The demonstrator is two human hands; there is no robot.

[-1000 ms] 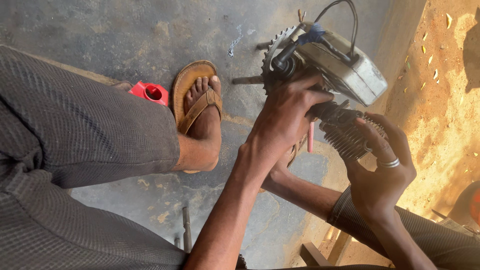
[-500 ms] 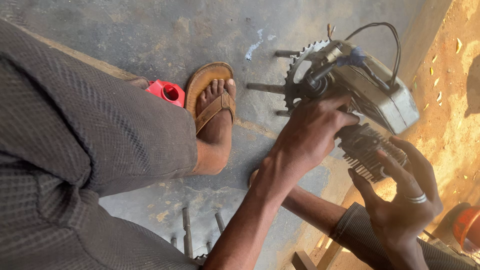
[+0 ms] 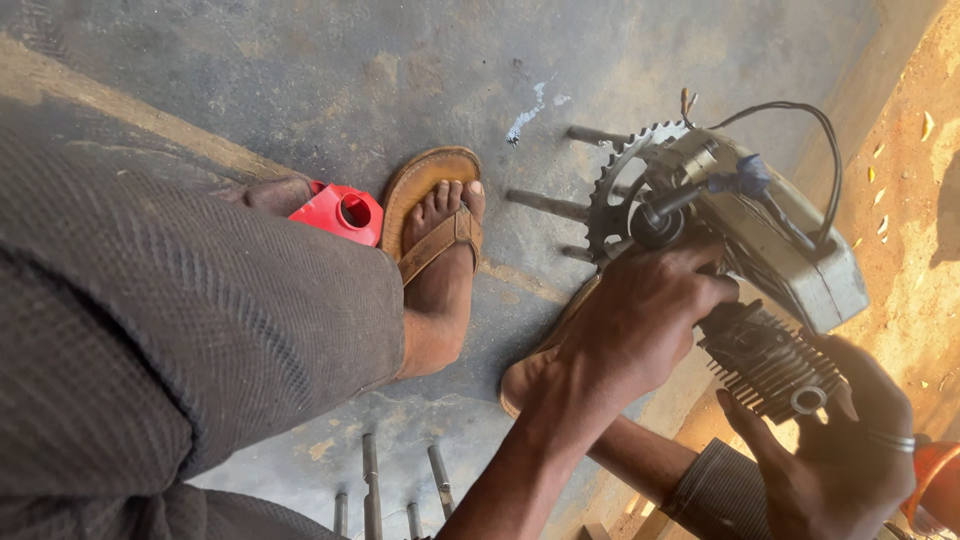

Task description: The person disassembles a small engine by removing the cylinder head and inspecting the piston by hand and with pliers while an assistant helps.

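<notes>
A red cap (image 3: 340, 213) lies open-mouthed on the concrete floor (image 3: 300, 80), just at 9 o'clock of the sandalled foot (image 3: 437, 265); what it holds cannot be told. The engine (image 3: 760, 270) sits at 3 o'clock, with its sprocket (image 3: 615, 200) facing the foot. The left hand (image 3: 635, 325) is clamped on the engine's casing. The right hand (image 3: 835, 450), ringed, cups the finned cylinder (image 3: 765, 360) from below. Steel rods (image 3: 372, 480) lie at 6 o'clock. Orange dirt (image 3: 915, 200) borders the floor.
</notes>
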